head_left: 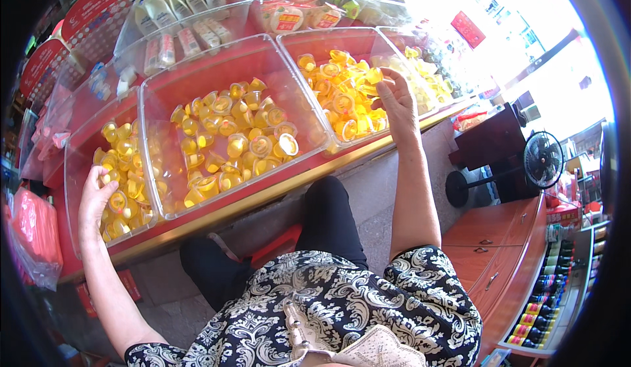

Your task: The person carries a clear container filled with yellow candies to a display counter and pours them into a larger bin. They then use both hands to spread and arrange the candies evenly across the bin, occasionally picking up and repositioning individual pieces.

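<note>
My left hand (93,197) reaches into the leftmost clear plastic bin (72,169), thumb and forefinger around a small yellow jelly cup (111,175). More yellow jelly cups (130,189) lie beneath it. My right hand (400,101) is raised over another bin (325,39), pinching a yellow jelly cup (374,75) between thumb and fingertips. A heap of orange-yellow jelly cups (343,103) fills the lower part of that bin. Between my hands stands a wide bin (197,78) with loose jelly cups (236,123) and bare red base at its back.
Bins with packaged snacks (185,2) stand behind. A pack of red plastic bags (34,224) is at far left. To my right are a black fan (542,160), a reddish wooden cabinet (493,248) and a rack of bottles (535,312). A gold edge (276,189) borders the display.
</note>
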Demonstrator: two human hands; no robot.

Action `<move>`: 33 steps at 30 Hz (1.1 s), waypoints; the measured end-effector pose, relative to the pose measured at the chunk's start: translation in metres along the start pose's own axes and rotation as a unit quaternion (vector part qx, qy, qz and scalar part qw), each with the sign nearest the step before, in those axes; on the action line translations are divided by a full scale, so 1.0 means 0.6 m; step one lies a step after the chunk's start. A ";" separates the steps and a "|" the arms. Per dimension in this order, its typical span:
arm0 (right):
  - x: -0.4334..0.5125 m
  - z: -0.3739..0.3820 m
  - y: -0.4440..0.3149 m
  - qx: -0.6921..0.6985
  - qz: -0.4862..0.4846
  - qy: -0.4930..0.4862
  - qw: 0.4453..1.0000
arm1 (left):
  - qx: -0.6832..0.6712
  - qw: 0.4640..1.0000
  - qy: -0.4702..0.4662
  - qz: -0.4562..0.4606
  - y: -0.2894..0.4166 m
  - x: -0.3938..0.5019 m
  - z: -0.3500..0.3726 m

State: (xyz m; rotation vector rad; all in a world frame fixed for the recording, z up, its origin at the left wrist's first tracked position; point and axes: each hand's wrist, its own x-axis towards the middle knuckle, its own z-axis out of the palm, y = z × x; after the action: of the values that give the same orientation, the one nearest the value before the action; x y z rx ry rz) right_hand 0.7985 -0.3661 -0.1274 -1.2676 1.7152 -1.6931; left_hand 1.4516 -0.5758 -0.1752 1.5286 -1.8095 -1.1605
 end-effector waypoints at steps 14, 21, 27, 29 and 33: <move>0.005 -0.018 0.037 -0.097 0.016 0.026 0.995 | -0.244 0.963 0.093 -0.061 0.065 -0.097 -0.044; 0.011 -0.022 0.054 -0.153 0.033 0.024 0.987 | -0.426 0.904 0.022 -0.031 0.050 -0.130 -0.059; 0.013 -0.023 0.055 -0.193 0.026 0.016 0.981 | -0.451 0.892 0.003 -0.014 0.026 -0.138 -0.058; 0.013 -0.022 0.054 -0.198 0.023 0.012 0.980 | -0.458 0.889 0.005 -0.011 0.026 -0.139 -0.057; 0.014 -0.025 0.061 -0.201 0.017 0.014 0.979 | -0.461 0.887 0.012 -0.010 0.028 -0.139 -0.055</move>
State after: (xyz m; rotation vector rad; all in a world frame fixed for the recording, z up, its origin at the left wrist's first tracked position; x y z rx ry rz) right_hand 0.7706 -0.3700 -0.1568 -1.3743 2.1591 -1.3917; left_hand 1.4897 -0.5053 -0.1316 0.9620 -0.9372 -1.6571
